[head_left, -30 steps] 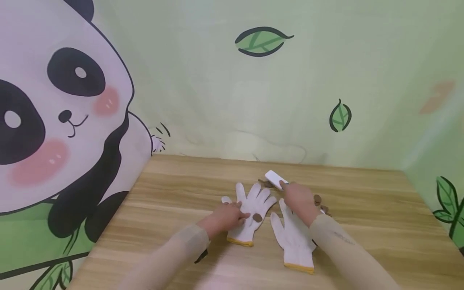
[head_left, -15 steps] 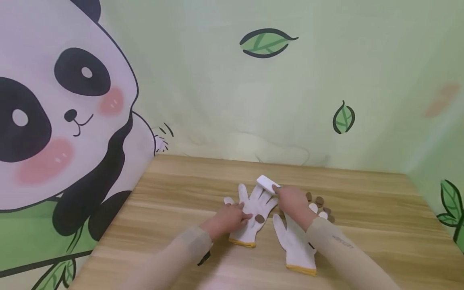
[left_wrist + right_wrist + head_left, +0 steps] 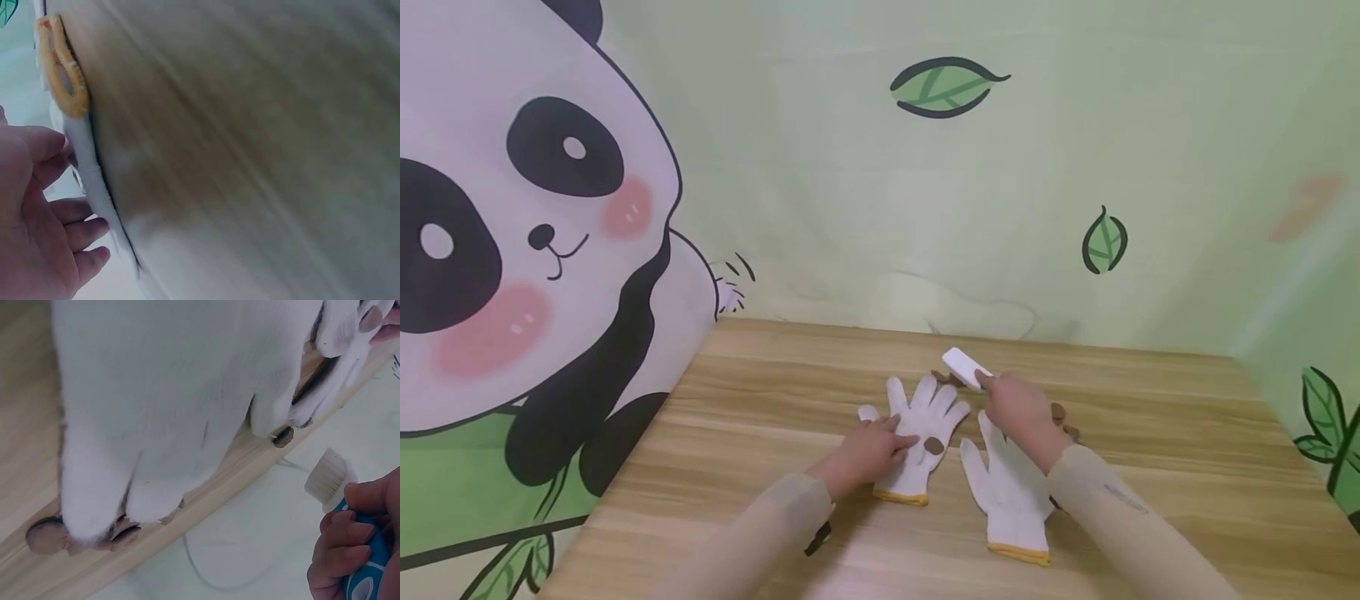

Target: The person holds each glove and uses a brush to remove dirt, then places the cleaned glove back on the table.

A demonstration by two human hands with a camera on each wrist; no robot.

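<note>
Two white knit gloves with yellow cuffs lie side by side on the wooden table. My left hand (image 3: 876,450) rests on the left glove (image 3: 910,479), fingers extended over its palm and thumb side, beside a brown disc (image 3: 933,446). My right hand (image 3: 1018,412) grips a scrub brush (image 3: 330,478) by its blue and white handle (image 3: 369,569). In the head view, its white head (image 3: 964,367) is just beyond the left glove's fingertips, near several brown pieces. The right arm partly covers the right glove (image 3: 1011,508); more brown discs (image 3: 47,536) lie at its fingertips.
The wooden table (image 3: 775,358) ends at a pale green wall cloth (image 3: 820,208) printed with leaves and a large panda (image 3: 572,250). A small black item (image 3: 817,537) shows under the left forearm.
The brush came back over the left glove's fingers half a second ago, then moved away again past the fingertips. My left hand has stayed on the glove.
</note>
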